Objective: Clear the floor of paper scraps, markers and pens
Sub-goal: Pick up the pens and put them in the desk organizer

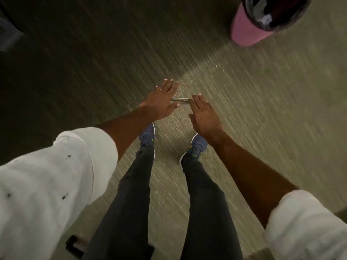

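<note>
A thin silvery pen (179,99) lies crosswise on the striped carpet, just beyond my feet. My left hand (161,102) is stretched out flat, fingers apart, over the pen's left end and holds nothing. My right hand (203,114) reaches down with spread fingers, its fingertips at the pen's right end, also holding nothing. Part of the pen is hidden behind both hands. The picture is blurred by motion.
A pink waste bin (249,30) with a black liner stands on the floor at the upper right. My two legs and blue shoes (147,139) are below the hands. A dark object (74,244) sits at the bottom left. The far left lies in shadow.
</note>
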A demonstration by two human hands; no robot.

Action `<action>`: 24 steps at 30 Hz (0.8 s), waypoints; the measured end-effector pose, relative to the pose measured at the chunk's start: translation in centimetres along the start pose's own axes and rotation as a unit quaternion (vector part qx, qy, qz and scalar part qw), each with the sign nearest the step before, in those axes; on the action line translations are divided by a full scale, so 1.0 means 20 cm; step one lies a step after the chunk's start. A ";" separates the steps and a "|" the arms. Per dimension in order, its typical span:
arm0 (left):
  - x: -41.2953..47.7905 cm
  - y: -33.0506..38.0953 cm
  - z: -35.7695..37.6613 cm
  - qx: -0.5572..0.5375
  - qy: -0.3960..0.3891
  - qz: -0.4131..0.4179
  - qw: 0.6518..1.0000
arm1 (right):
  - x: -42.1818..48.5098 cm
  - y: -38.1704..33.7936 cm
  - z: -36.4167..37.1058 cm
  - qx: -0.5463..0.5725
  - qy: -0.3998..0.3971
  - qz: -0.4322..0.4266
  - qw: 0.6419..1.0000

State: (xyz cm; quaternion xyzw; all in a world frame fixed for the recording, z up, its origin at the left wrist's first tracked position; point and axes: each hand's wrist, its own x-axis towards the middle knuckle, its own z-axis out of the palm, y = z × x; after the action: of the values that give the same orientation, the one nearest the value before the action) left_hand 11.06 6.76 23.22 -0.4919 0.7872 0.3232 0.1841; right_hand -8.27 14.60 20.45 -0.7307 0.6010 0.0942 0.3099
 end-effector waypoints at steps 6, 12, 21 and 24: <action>0.40 -0.22 0.52 0.012 -0.046 0.027 0.999 | 0.25 0.25 0.53 0.008 -0.024 0.016 1.000; 0.79 -0.42 0.97 -0.001 -0.054 0.023 0.998 | 0.57 0.43 1.02 -0.005 -0.048 0.001 0.999; 1.31 -0.61 1.47 -0.028 -0.037 0.016 0.999 | 1.06 0.54 1.56 -0.023 -0.019 -0.021 0.999; 1.40 -0.64 1.54 0.022 0.016 0.021 0.999 | 1.12 0.56 1.66 -0.048 0.021 -0.011 0.999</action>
State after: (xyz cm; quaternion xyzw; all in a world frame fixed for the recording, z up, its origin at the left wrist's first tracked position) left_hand 9.13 5.78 -20.25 -0.4763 0.8071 0.3018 0.1754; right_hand -5.13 14.15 -21.04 -0.7530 0.5943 0.1042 0.2627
